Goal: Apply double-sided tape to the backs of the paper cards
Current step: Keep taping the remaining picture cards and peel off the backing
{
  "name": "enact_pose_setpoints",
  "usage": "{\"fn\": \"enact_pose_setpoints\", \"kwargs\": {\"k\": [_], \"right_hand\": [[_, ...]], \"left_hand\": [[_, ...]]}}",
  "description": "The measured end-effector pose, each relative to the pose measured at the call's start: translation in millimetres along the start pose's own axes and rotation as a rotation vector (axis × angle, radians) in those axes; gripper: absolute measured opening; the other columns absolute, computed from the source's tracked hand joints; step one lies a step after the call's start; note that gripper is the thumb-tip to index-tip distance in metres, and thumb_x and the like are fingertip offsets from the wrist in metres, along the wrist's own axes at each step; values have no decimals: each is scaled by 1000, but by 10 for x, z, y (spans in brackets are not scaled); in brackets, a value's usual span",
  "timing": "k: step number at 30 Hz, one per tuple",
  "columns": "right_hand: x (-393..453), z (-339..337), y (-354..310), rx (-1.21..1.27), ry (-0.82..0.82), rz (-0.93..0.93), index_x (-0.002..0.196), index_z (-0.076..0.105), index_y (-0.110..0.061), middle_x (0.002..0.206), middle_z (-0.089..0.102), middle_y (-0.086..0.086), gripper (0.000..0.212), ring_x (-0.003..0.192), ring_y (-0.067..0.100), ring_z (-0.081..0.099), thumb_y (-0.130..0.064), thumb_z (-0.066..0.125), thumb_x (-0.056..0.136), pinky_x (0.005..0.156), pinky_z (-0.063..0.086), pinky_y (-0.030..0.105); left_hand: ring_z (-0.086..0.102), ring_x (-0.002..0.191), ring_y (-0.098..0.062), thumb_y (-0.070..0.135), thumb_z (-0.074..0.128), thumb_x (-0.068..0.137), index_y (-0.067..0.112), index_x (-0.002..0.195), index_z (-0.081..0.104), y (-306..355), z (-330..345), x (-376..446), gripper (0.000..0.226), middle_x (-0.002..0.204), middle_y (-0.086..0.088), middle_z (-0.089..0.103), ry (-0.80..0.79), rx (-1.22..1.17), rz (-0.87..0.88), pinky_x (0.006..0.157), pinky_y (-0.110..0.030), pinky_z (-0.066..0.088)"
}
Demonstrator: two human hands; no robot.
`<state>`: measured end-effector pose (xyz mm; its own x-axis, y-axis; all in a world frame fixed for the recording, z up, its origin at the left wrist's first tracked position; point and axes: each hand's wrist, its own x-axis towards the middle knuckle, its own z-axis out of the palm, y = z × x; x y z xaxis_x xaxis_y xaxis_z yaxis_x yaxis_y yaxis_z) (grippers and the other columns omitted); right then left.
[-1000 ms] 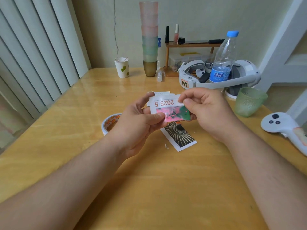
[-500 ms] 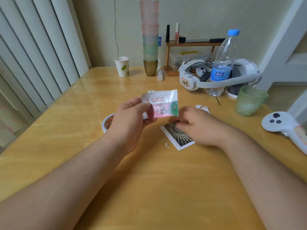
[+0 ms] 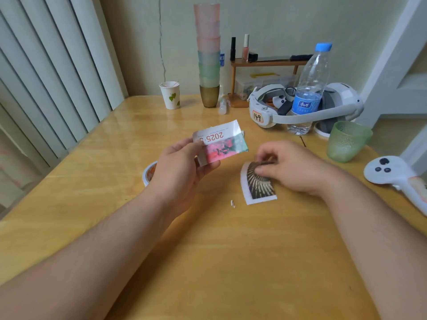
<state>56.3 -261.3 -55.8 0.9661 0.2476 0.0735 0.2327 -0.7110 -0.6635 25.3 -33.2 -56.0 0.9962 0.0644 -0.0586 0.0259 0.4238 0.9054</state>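
My left hand [image 3: 182,172] grips the pink calendar card [image 3: 220,144] above the middle of the table [image 3: 92,181], the tape roll [image 3: 149,173] behind it; my right hand [image 3: 293,168] pinches the dark patterned card [image 3: 258,183], whose far end has lifted since half a second ago. I'm between cards, I think; next it needs flipping face down.

Your left-held card [image 3: 220,144] reads "2025", upside down to you. Far right, the headset [image 3: 263,112] carries a label reading "149".

Stacked cups [image 3: 208,54], paper cup [image 3: 170,95], water bottle [image 3: 308,93], headset [image 3: 300,107], green glass [image 3: 346,140], controller [image 3: 392,174]
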Motion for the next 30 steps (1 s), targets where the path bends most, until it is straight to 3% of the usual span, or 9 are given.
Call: {"fn": "enact_pose_setpoints", "kwargs": {"k": [3, 6, 8, 10, 15, 19, 22, 26, 30], "right_hand": [[-52, -274, 32, 372, 120, 23, 89, 68, -21, 78, 73, -3, 21, 67, 10, 63, -1, 72, 92, 61, 50, 23], [-75, -387, 21, 856, 113, 12, 107, 65, -8, 77, 72, 3, 20, 59, 13, 62, 7, 61, 94, 52, 49, 18], [-79, -347, -42, 1011, 64, 26, 117, 63, -5, 84, 75, 8, 27, 62, 17, 67, 3, 61, 91, 52, 51, 18], [-92, -267, -140, 1067, 2, 26, 115, 65, -6, 89, 76, 12, 30, 66, 23, 73, 1, 63, 86, 53, 54, 18], [-147, -78, -297, 976, -46, -12, 104, 66, -5, 91, 77, 15, 29, 72, 30, 77, -1, 71, 76, 55, 59, 21], [-117, 46, -294, 610, 129, -92, 94, 73, -16, 77, 77, 3, 15, 63, 19, 73, -2, 76, 88, 49, 50, 20], [-66, 123, -279, 591, 257, -91, 96, 73, -17, 66, 73, 0, 15, 54, 11, 64, -5, 78, 89, 50, 46, 19], [-26, 173, -248, 565, 343, -76, 93, 76, -18, 80, 75, 10, 8, 63, 15, 60, -14, 81, 89, 59, 51, 30], [-31, 164, -232, 481, 362, -46, 91, 78, -16, 71, 75, -4, 7, 62, 7, 60, -22, 80, 90, 69, 52, 32]], "left_hand": [[76, 96, -19, 5, 47, 109, 6, 114, 71, 5, -10, 7, 24, 109, -10, 80, 9, -5, 32, 80, -29, 63], [76, 99, -19, 7, 46, 111, 8, 113, 72, -23, -5, 5, 26, 109, -8, 80, 1, 25, 59, 82, -30, 62], [75, 103, -21, 9, 47, 111, 8, 111, 72, -48, -1, 7, 25, 110, -9, 80, 1, 47, 63, 84, -31, 62], [75, 106, -22, 11, 48, 111, 7, 111, 72, -68, 10, 5, 25, 111, -9, 80, -6, 68, 68, 86, -32, 63], [75, 106, -27, 10, 53, 109, 4, 114, 75, -68, 7, -2, 23, 112, -15, 79, -27, 113, 89, 82, -31, 63], [77, 102, -26, 13, 65, 103, 8, 111, 79, -37, 5, -35, 17, 108, -12, 80, -92, 154, 90, 85, -33, 63], [78, 96, -21, 11, 68, 100, 13, 96, 83, -26, 21, -63, 17, 104, -11, 81, -104, 139, 79, 79, -27, 62], [76, 89, -16, 13, 64, 103, 15, 91, 84, -26, 16, -67, 24, 102, -11, 81, -105, 129, 73, 81, -28, 63], [75, 84, -15, 15, 59, 106, 14, 95, 82, -24, 21, -81, 25, 98, -11, 80, -114, 131, 74, 82, -31, 64]]}}
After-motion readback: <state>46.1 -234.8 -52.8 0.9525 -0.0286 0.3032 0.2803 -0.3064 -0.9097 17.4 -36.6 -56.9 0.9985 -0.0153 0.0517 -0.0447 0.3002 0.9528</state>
